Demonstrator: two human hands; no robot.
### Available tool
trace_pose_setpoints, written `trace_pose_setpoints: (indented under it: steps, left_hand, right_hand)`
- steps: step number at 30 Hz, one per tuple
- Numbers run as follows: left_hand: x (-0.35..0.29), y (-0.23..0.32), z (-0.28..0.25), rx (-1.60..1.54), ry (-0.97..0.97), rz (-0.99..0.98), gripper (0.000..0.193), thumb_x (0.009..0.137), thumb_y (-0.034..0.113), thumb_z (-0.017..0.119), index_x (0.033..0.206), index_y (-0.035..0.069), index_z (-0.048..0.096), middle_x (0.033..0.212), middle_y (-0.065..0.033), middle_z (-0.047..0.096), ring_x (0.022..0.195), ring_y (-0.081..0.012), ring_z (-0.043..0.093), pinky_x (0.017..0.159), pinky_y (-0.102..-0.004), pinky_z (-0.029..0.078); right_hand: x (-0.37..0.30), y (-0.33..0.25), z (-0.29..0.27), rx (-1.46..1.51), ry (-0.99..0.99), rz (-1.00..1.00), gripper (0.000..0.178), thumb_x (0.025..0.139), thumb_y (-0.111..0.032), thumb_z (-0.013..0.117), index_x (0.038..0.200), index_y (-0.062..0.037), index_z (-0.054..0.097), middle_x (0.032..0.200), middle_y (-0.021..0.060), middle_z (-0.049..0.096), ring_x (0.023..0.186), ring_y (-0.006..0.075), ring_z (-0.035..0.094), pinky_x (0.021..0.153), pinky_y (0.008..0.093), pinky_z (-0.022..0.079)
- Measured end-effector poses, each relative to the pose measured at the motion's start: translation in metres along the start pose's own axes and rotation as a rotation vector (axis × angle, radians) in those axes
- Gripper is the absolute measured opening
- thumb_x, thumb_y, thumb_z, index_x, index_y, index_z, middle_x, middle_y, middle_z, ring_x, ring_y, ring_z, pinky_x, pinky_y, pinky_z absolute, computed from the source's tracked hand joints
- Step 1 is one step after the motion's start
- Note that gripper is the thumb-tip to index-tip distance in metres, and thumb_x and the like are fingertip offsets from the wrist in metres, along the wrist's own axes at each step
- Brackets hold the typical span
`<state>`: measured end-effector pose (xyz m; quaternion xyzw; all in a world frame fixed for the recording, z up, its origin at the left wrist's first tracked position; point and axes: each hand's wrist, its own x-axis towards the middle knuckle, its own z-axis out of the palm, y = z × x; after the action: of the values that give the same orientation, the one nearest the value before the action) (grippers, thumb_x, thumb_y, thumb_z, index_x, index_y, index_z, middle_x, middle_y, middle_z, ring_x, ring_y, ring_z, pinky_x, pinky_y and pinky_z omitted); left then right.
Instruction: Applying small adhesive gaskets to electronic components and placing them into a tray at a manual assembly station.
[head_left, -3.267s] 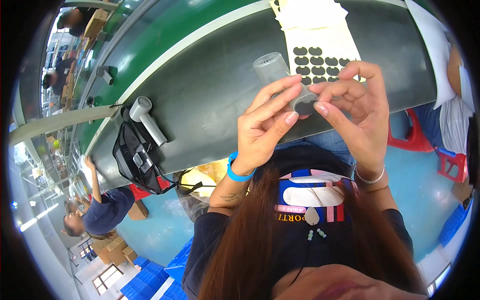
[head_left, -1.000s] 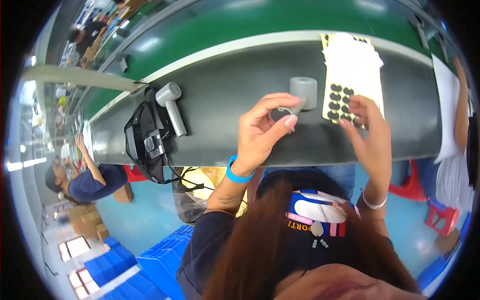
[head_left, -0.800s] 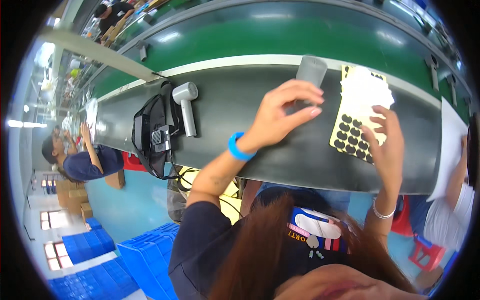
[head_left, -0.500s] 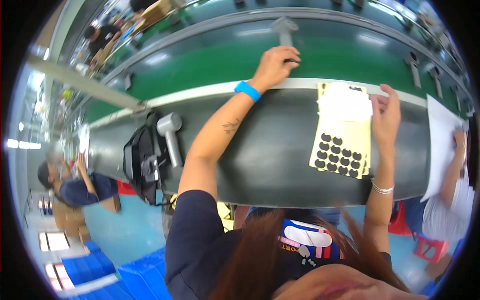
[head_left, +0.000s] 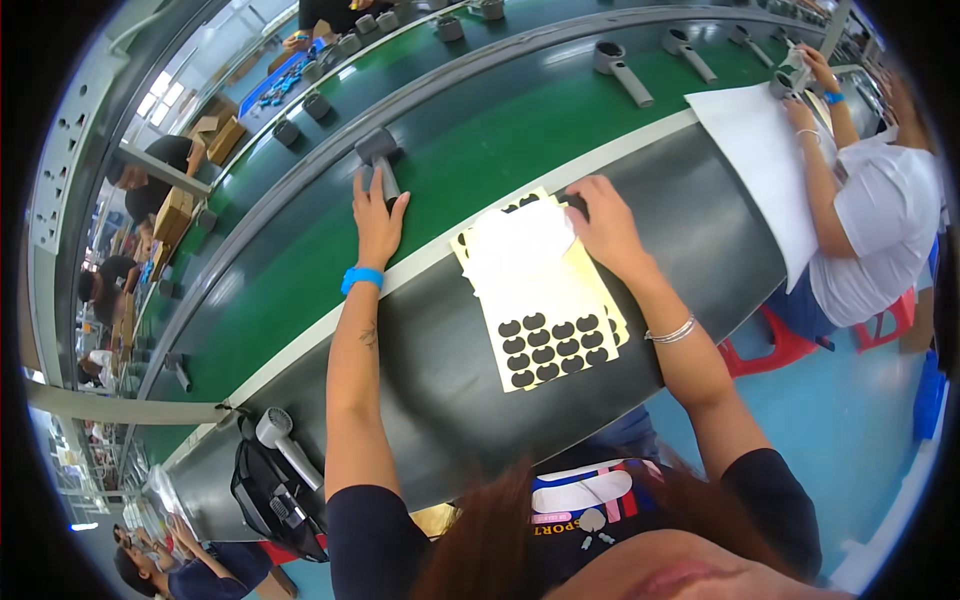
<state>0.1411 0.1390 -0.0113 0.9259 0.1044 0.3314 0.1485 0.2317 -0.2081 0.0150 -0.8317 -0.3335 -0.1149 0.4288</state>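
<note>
My left hand [head_left: 378, 228], with a blue wristband, reaches over the green conveyor belt [head_left: 480, 150]. Its fingers and thumb are spread beside the handle of a grey hair dryer [head_left: 376, 146] lying there. Below and to the right, yellowish backing sheets [head_left: 512, 368] bear rows of black rounded stickers [head_left: 543, 355]. Bright white paper [head_left: 520, 240] covers their upper part. My right hand [head_left: 608, 228] is curled at the upper right edge of these sheets. A dark spot shows between its thumb and fingers, but whether that is an object or shadow is unclear.
Another grey hair dryer [head_left: 285, 440] rests beside a black bag [head_left: 262, 485] at the bench's left end. More dryers [head_left: 625, 75] lie along the belt. To the right, a co-worker [head_left: 870, 220] handles a dryer over a white sheet [head_left: 745, 150]. A metal post [head_left: 130, 402] crosses at left.
My left hand has gone from curled around the dryer's handle end to spread fingers beside it. My right hand has shifted inward over the sheets' edge. The view has turned rightward.
</note>
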Motion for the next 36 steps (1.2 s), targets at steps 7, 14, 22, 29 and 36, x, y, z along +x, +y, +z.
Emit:
trace_pose_setpoints:
  steps: [7, 14, 22, 29, 36]
  left_hand:
    - [-0.007, -0.024, -0.007, 0.126, -0.105, -0.162, 0.076, 0.087, 0.052, 0.057, 0.147, 0.016, 0.026, 0.146, -0.0230, 0.032, 0.134, -0.0401, 0.032, 0.107, -0.0606, 0.021]
    - [-0.014, -0.006, -0.028, 0.148, -0.201, -0.254, 0.075, 0.088, 0.041, 0.059, 0.149, 0.017, 0.022, 0.146, -0.0157, 0.037, 0.131, -0.0373, 0.039, 0.107, -0.0566, 0.024]
    - [-0.004, -0.032, -0.031, 0.080, -0.146, -0.083, 0.069, 0.088, 0.041, 0.057, 0.147, 0.018, 0.029, 0.128, -0.0234, 0.051, 0.114, -0.0438, 0.049, 0.094, -0.0490, 0.037]
    - [-0.022, -0.041, -0.041, 0.086, -0.178, -0.224, 0.072, 0.087, 0.044, 0.059, 0.146, 0.019, 0.028, 0.135, -0.0211, 0.048, 0.118, -0.0429, 0.048, 0.101, -0.0493, 0.034]
    - [-0.033, -0.058, -0.049, 0.202, -0.161, -0.196, 0.071, 0.088, 0.045, 0.058, 0.146, 0.017, 0.028, 0.137, -0.0183, 0.047, 0.117, -0.0409, 0.050, 0.100, -0.0522, 0.033]
  right_hand:
    - [-0.004, 0.000, 0.015, 0.020, 0.029, -0.085, 0.017, 0.076, -0.008, 0.067, 0.092, -0.0031, 0.062, 0.099, 0.0154, 0.056, 0.093, 0.0347, 0.054, 0.081, 0.0420, 0.046]
    - [-0.017, -0.008, 0.014, 0.079, -0.048, -0.039, 0.030, 0.077, -0.018, 0.072, 0.102, -0.0044, 0.062, 0.105, 0.0136, 0.055, 0.099, 0.0331, 0.052, 0.085, 0.0421, 0.043]
    - [0.006, 0.013, 0.019, 0.131, 0.064, 0.053, 0.005, 0.079, -0.008, 0.058, 0.078, -0.0097, 0.063, 0.084, 0.0126, 0.059, 0.083, 0.0337, 0.059, 0.071, 0.0431, 0.047]
    - [0.008, 0.020, 0.011, 0.021, 0.450, -0.039, 0.010, 0.083, -0.006, 0.062, 0.091, -0.0019, 0.065, 0.083, 0.0149, 0.063, 0.077, 0.0291, 0.063, 0.071, 0.0359, 0.049]
    - [-0.053, -0.040, -0.020, 0.158, -0.290, 0.146, 0.017, 0.083, -0.012, 0.064, 0.099, -0.0052, 0.064, 0.096, 0.0122, 0.061, 0.087, 0.0266, 0.062, 0.075, 0.0348, 0.048]
